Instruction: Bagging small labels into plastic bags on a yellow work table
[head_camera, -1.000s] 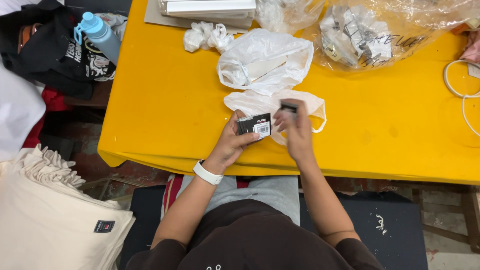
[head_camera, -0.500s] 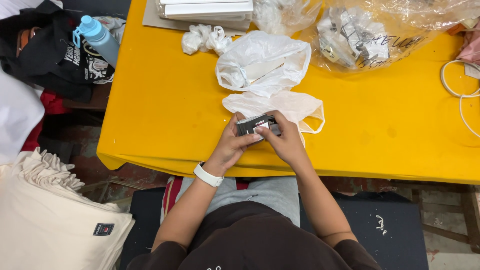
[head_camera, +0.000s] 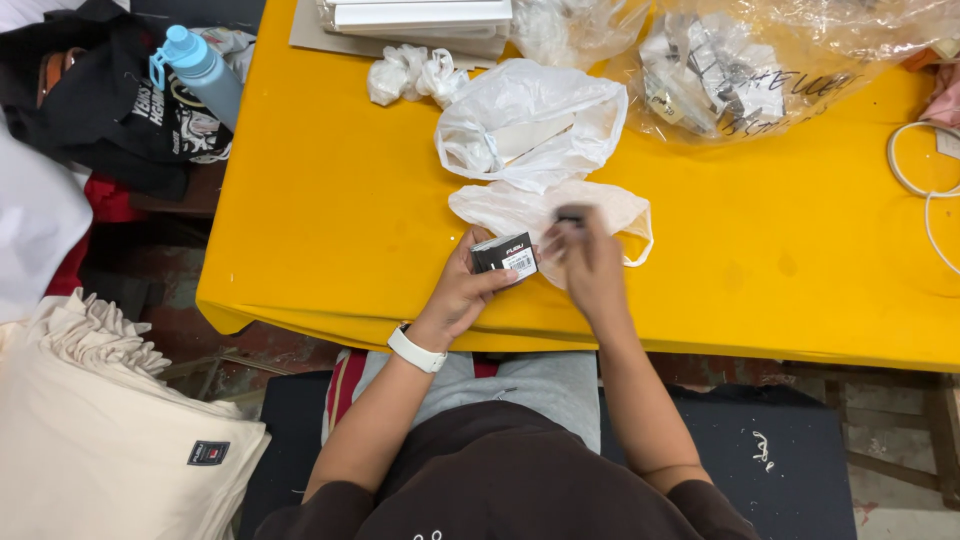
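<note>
My left hand (head_camera: 462, 287) holds a small black box (head_camera: 504, 254) with a white label, just above the near edge of the yellow table (head_camera: 330, 200). My right hand (head_camera: 588, 258) is raised beside it and blurred, pinching a small dark piece (head_camera: 570, 214) at its fingertips. A white watch band (head_camera: 416, 350) sits on my left wrist. Under both hands lies a flat white plastic bag (head_camera: 520, 208), and behind it a bigger crumpled white bag (head_camera: 525, 120).
A clear bag of small packaged parts (head_camera: 740, 75) lies at the back right, white boxes (head_camera: 415, 18) at the back. A white cable (head_camera: 915, 165) curls at the right edge. A blue bottle (head_camera: 200, 70) and black bag sit left; cream fabric (head_camera: 90, 440) below.
My right hand has lifted off the black box and moved right and up with a small dark piece. My left hand keeps the box, now turned label up.
</note>
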